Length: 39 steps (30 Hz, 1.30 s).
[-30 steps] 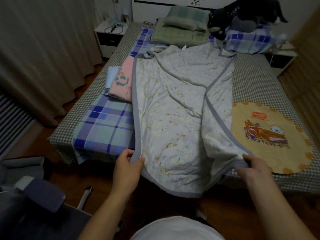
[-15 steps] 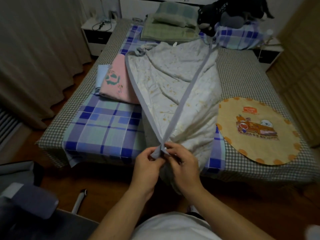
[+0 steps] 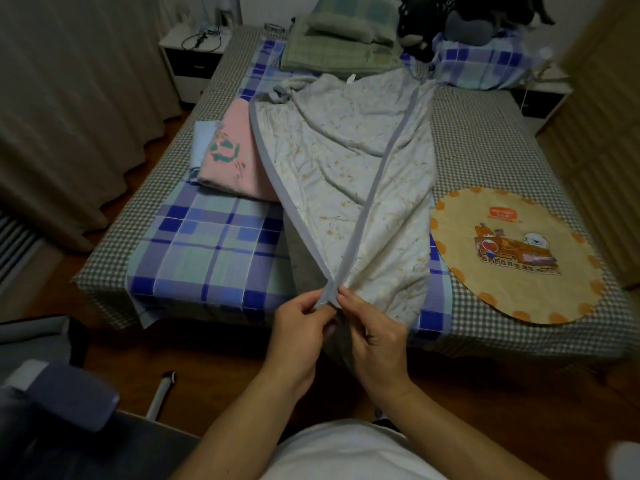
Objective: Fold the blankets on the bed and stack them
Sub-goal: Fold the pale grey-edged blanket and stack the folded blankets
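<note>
Both hands are pinching the two grey-trimmed corners of the pale floral blanket [image 3: 349,174] together, left hand [image 3: 302,327] and right hand [image 3: 372,332] touching right at the foot of the bed [image 3: 485,140]. The blanket runs away from the hands up the checked bed. Off past the left hand sits a folded pink blanket [image 3: 230,161] on a blue plaid sheet [image 3: 207,258]; past the right hand, a round yellow mat [image 3: 512,258]. Curtains [image 3: 76,98] hang far left, wood floor [image 3: 214,372] under the wrists.
</note>
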### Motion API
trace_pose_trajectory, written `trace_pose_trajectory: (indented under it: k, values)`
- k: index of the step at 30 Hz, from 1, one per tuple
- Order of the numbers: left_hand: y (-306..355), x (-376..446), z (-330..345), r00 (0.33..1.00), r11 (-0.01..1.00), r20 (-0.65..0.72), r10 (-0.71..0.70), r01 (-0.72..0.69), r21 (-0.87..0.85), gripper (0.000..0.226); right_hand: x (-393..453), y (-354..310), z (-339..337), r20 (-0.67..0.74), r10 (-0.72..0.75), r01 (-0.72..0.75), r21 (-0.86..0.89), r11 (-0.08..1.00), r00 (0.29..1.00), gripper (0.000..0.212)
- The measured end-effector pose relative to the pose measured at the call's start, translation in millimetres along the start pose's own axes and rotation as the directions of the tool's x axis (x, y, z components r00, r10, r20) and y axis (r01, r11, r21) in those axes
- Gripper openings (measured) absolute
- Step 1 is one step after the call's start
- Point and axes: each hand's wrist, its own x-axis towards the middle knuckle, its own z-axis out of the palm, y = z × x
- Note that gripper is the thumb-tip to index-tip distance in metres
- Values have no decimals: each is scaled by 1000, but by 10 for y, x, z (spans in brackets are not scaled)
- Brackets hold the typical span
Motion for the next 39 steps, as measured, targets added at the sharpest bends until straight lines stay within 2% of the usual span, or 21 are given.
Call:
trace_pose_trajectory:
  k: [6,10,15,17,18,19,21,23,25,27,29,31,33,35,37,39]
  values:
    - [105,30,21,996,999,83,-43,42,12,30,-18,60,-16,17,-36,36,8,999,999,42]
    - [140,26,23,994,998,87,-65,63,20,28,-21,98,-46,36,-80,82,-48,995,996,42]
    - [120,98,-49,996,964,81,-32,10,265,21,28,29,-99,116,-131,145,-125,981,985,39]
    - [122,137,-34,999,957,38,-23,11,290,20,42,8,-117,125,-51,62,-85,994,991,33]
    - [130,153,-4,1000,952,6,-6,4,305,18,53,-23,-120,122,42,-39,-32,999,992,31]
    - [151,156,52,1000,943,-22,22,-13,331,16,78,-63,-123,127,153,-158,28,987,980,33]
    - [226,129,225,993,906,-37,112,-87,413,10,165,-148,-131,155,329,-343,77,936,932,52]
    - [342,110,442,980,852,4,201,-177,493,6,330,-203,-185,115,406,-413,44,910,907,61]
    - [528,146,660,952,775,99,290,-295,560,3,583,-195,-325,-36,385,-384,27,923,922,43]
    - [777,279,826,887,688,279,367,-461,561,4,867,-147,-544,-159,339,-340,24,940,927,26]
    - [1066,521,951,769,584,452,452,-638,501,10,1108,-70,-837,-178,275,-276,16,961,945,25]
    - [1372,803,1081,613,367,591,524,-789,493,25,1301,-5,-1206,-123,245,-243,26,970,962,32]
    - [1618,1027,1311,491,157,762,423,-867,472,45,1500,20,-1641,-67,206,-207,-19,978,976,32]
    - [1788,1168,1682,402,35,882,247,-913,407,62,1728,3,-2111,-29,143,-144,-65,987,989,26]
    - [1936,1292,2133,330,5,927,177,-942,334,64,1997,-61,-2569,-28,70,-72,-74,995,997,26]
    - [2115,1383,2594,271,94,942,201,-962,256,50,2265,-126,-3005,-47,19,-21,-52,998,999,23]
